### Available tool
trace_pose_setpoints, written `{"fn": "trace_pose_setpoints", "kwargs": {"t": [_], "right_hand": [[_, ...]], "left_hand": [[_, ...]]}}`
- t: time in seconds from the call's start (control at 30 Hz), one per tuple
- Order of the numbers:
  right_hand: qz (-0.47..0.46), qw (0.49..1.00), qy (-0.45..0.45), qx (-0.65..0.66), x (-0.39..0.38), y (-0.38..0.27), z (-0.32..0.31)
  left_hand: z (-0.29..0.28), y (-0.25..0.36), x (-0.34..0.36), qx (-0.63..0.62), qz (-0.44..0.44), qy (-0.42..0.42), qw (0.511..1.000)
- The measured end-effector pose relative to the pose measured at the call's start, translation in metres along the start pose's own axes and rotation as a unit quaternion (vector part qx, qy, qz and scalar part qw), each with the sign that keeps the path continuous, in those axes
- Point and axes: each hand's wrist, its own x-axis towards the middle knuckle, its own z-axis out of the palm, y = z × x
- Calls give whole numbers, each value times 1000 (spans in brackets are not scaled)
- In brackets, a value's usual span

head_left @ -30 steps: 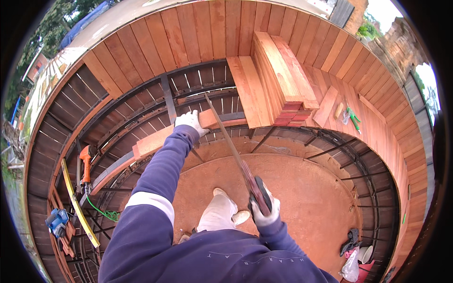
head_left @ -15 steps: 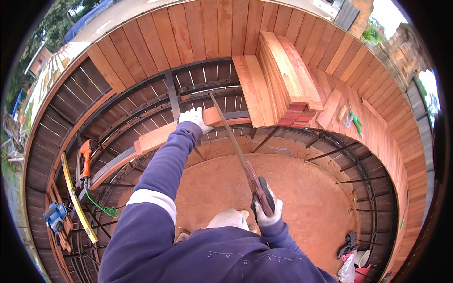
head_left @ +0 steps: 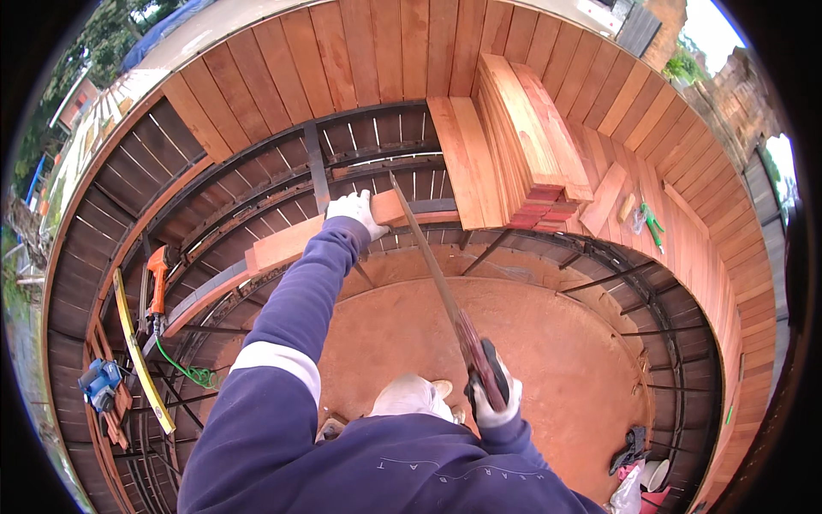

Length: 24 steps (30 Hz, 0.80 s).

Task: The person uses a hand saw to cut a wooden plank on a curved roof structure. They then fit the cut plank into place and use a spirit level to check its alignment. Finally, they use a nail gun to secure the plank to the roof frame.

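Observation:
A wooden board [head_left: 295, 242] lies along the curved black metal frame [head_left: 315, 167] ahead of me. My left hand [head_left: 353, 212], in a white glove, grips the board near its right end. In my gloved right hand [head_left: 497, 390] is the wooden handle of a handsaw [head_left: 435, 276], its fingers closed round it. The long blade slants up and away to the left, crossing the board's end just right of my left hand. How deep the blade sits in the wood, I cannot tell.
Cut boards [head_left: 522, 141] are stacked on the laid decking to the right, near green-handled pliers [head_left: 652, 224]. On the left are an orange power tool [head_left: 157, 278] with a green cord, a yellow level [head_left: 137, 360] and a blue power tool [head_left: 101, 383]. Open gaps show between frame bars.
The saw has slid a little back toward me and to the right with my right hand. My left hand keeps its place on the board. The view has shifted slightly.

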Motion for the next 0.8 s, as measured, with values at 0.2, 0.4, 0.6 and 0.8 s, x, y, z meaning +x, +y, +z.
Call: {"fn": "trace_pose_setpoints", "kwargs": {"t": [0.2, 0.4, 0.6, 0.8], "right_hand": [[-139, 987, 74, -27, 122, -11, 55], [40, 995, 4, 89, 39, -2, 18], [25, 998, 12, 50, 55, 0, 23], [-54, 998, 26, 20, 101, -9, 43]], "left_hand": [[-8, 6, -3, -7, 8, 8, 1000], [0, -2, 1, -6, 10, 6, 1000], [-4, 5, -5, -8, 16, 24, 1000], [-3, 2, -4, 1, 12, 32, 999]]}}
